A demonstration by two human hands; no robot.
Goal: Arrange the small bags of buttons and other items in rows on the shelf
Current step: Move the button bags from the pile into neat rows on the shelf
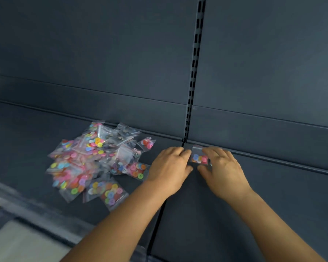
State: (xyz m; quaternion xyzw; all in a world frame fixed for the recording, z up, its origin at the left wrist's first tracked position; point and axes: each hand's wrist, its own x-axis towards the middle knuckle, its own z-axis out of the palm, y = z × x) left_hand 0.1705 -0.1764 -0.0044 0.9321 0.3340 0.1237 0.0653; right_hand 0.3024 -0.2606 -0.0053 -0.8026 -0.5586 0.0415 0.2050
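I see both hands meeting on one small clear bag of buttons (199, 158), which lies on the dark shelf (273, 195) just right of the slotted upright (194, 59) and close to the back panel. My left hand (169, 171) pinches the bag's left edge with curled fingers; my right hand (222, 170) grips its right side, thumb under the near edge. The heap of bags (95, 163), full of coloured buttons and a few darker items, lies well left of the upright, apart from the held bag.
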